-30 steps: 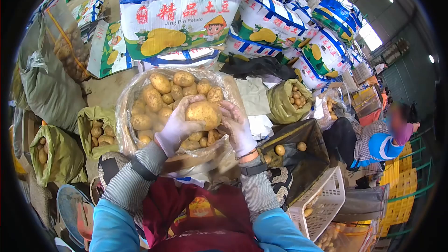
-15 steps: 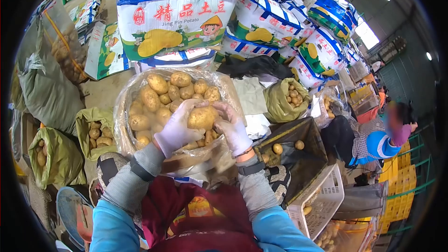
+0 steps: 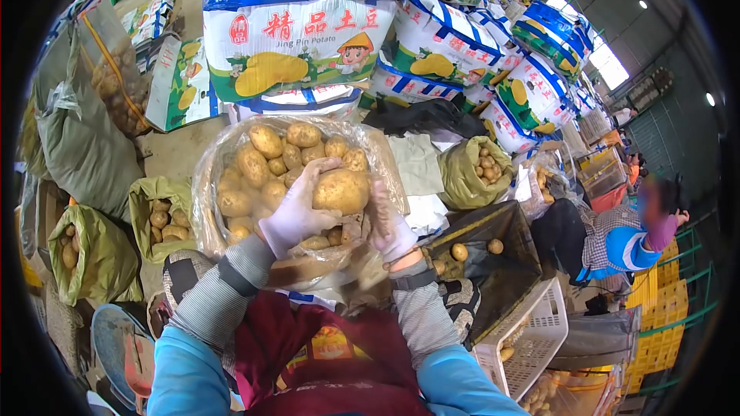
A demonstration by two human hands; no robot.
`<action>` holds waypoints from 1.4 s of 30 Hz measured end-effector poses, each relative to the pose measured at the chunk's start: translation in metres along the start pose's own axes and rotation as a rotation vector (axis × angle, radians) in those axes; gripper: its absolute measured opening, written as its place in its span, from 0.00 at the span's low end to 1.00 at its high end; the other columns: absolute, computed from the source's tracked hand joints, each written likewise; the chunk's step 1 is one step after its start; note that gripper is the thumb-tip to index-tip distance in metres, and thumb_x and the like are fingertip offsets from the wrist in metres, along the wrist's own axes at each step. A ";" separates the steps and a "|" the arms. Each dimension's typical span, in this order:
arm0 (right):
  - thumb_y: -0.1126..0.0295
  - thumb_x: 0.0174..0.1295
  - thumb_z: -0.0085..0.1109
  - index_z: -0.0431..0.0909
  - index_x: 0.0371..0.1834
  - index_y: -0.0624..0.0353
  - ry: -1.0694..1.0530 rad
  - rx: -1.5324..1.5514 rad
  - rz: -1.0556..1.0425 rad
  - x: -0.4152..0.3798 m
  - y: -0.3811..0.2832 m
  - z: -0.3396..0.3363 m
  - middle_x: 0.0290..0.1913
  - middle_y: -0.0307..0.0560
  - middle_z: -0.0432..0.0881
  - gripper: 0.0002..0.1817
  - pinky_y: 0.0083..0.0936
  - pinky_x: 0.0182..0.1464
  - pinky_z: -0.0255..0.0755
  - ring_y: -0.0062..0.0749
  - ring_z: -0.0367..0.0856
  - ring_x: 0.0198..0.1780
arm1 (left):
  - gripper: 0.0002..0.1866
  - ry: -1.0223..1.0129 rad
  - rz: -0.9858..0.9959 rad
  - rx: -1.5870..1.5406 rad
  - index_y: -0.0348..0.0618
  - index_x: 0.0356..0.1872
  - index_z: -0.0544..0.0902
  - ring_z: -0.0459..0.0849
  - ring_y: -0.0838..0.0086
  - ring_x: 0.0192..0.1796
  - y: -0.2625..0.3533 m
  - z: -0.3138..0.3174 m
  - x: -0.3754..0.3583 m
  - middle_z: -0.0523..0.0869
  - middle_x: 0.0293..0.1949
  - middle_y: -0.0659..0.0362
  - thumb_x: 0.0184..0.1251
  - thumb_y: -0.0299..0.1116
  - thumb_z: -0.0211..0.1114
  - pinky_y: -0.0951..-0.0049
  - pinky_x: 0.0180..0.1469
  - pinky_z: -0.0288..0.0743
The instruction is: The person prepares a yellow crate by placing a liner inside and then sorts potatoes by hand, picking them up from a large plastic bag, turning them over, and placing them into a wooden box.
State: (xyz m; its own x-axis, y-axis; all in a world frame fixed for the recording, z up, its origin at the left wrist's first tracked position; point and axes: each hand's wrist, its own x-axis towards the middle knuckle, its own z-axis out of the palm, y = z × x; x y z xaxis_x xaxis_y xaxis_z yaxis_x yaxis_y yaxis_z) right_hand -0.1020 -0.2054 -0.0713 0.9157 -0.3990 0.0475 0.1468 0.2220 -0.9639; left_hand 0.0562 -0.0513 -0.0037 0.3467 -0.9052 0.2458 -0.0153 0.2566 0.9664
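My left hand (image 3: 299, 214), in a whitish glove, is closed round a large potato (image 3: 341, 191), thumb and fingers against its left side. Just right of that potato is my right hand (image 3: 391, 223), gloved too, its slightly blurred fingers stretched out; a narrow gap seems to lie between them and the potato. Both hands are over a box lined with clear plastic film (image 3: 206, 177), which holds several potatoes (image 3: 266, 141). The film bunches up at the near side under my wrists, and the lower part of the box's contents is hidden.
Printed potato cartons (image 3: 304, 35) are stacked behind the box. Green sacks of potatoes (image 3: 92, 262) stand at left, another sack (image 3: 474, 173) at right. A dark-lined crate (image 3: 493, 262) with a few potatoes and a white basket (image 3: 532, 331) lie right. A co-worker (image 3: 617, 239) sits farther right.
My right hand has drawn back to the right from the potato and its fingers have straightened. The potato stays in my left hand, its face turned slightly. The whole view has shifted a little.
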 end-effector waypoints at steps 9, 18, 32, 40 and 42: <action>0.56 0.66 0.63 0.68 0.66 0.57 0.456 0.261 0.173 0.012 -0.020 0.040 0.60 0.46 0.77 0.29 0.24 0.47 0.79 0.31 0.76 0.60 | 0.28 0.143 -0.315 -0.502 0.33 0.63 0.71 0.80 0.64 0.60 -0.024 -0.025 0.008 0.74 0.64 0.47 0.58 0.16 0.58 0.71 0.55 0.81; 0.78 0.65 0.54 0.63 0.71 0.57 0.218 0.288 -0.157 0.005 -0.031 0.037 0.69 0.52 0.71 0.29 0.25 0.70 0.62 0.38 0.69 0.69 | 0.27 0.005 -0.129 -0.255 0.31 0.61 0.73 0.73 0.57 0.68 -0.010 -0.027 -0.002 0.75 0.63 0.43 0.62 0.29 0.70 0.62 0.65 0.74; 0.76 0.52 0.73 0.51 0.76 0.58 0.384 -0.242 -0.276 0.002 -0.035 0.091 0.70 0.53 0.63 0.50 0.34 0.71 0.64 0.39 0.64 0.70 | 0.25 -0.111 0.468 0.642 0.30 0.62 0.70 0.74 0.54 0.66 -0.036 -0.029 -0.006 0.74 0.63 0.44 0.63 0.20 0.61 0.58 0.68 0.69; 0.65 0.59 0.71 0.60 0.72 0.54 0.637 0.488 -0.322 -0.099 -0.088 -0.005 0.64 0.47 0.74 0.39 0.41 0.60 0.76 0.37 0.77 0.61 | 0.26 -0.065 -0.459 -0.551 0.48 0.69 0.70 0.77 0.65 0.61 -0.074 -0.037 0.019 0.74 0.64 0.55 0.75 0.46 0.54 0.71 0.53 0.77; 0.58 0.60 0.70 0.66 0.67 0.56 0.756 0.381 -0.591 -0.183 -0.145 -0.039 0.63 0.50 0.74 0.35 0.43 0.62 0.75 0.41 0.76 0.63 | 0.28 -0.039 -0.484 -0.547 0.51 0.70 0.69 0.76 0.66 0.62 -0.092 -0.047 0.026 0.73 0.67 0.56 0.76 0.53 0.51 0.71 0.55 0.74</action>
State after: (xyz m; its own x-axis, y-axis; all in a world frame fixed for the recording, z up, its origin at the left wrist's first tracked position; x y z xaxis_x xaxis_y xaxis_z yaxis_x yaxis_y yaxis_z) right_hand -0.3055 -0.1997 0.0492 0.2043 -0.9616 0.1831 0.7261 0.0234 -0.6872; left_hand 0.1104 -0.0826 -0.0896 0.1624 -0.9688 -0.1875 0.6053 -0.0523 0.7943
